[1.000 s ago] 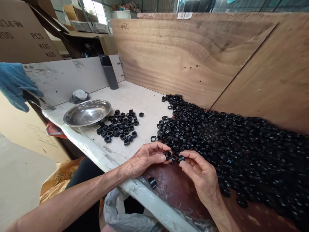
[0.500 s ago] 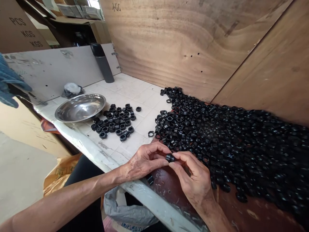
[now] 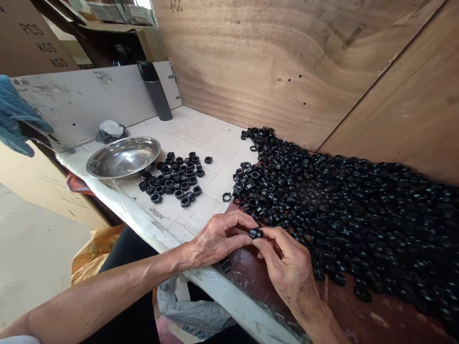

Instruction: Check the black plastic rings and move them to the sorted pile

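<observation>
Between my two hands is a small black plastic ring-shaped part [image 3: 255, 233], pinched at the fingertips above the table's front edge. My left hand [image 3: 222, 236] closes thumb and forefinger on its left side. From the right, my right hand [image 3: 287, 258] grips it with thumb and forefinger. Another black part [image 3: 225, 264] lies beneath my left hand, partly hidden. Beyond my right hand spreads a large heap of loose black rings [image 3: 322, 200]. A smaller group of black parts [image 3: 175, 177] sits on the white tabletop [image 3: 211, 143] to the left.
A shallow steel bowl [image 3: 124, 157] stands at the left edge, with a plastic-wrapped bundle [image 3: 111, 130] behind it. A dark grey flask [image 3: 156, 93] is in the back corner. Plywood boards [image 3: 251, 62] wall the back. A grey sack [image 3: 193, 306] hangs below the front edge.
The view has shifted slightly, so the scene sits a little further right. Both hands keep hold of the black part, which looks turned a little between the fingertips.
</observation>
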### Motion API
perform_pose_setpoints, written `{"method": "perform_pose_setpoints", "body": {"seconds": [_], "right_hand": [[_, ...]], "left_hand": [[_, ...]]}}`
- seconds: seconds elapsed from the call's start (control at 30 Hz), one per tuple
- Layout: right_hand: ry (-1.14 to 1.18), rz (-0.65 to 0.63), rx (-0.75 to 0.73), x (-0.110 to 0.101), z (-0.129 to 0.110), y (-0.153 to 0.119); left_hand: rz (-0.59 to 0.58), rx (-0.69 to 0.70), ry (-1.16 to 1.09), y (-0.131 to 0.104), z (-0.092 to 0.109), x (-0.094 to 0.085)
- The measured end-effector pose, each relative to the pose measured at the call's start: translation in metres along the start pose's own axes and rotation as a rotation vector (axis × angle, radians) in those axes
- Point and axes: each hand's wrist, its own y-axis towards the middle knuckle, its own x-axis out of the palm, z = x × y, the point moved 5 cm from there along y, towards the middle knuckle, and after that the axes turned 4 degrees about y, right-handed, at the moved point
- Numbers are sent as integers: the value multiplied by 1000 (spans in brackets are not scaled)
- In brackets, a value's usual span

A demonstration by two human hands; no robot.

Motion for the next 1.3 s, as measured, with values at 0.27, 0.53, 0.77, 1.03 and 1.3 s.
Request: {"method": "perform_pose_setpoints", "body": {"seconds": [0.27, 0.53, 0.77, 1.03, 1.3], "right_hand": [[49, 29, -98, -5, -6, 2], [-166, 20, -24, 1, 5, -4], [-41, -6, -115, -3, -8, -4], [-79, 46, -73, -3, -2, -5], [-65, 24, -17, -5, -10, -7]], "left_hand": [[10, -27, 50, -1, -3, -1], [-40, 296, 294, -2, 10, 1], [-1, 117, 69, -1, 0, -1], [-26, 198, 208, -1, 8, -2], [-14, 102, 150, -2, 3, -2]]}}
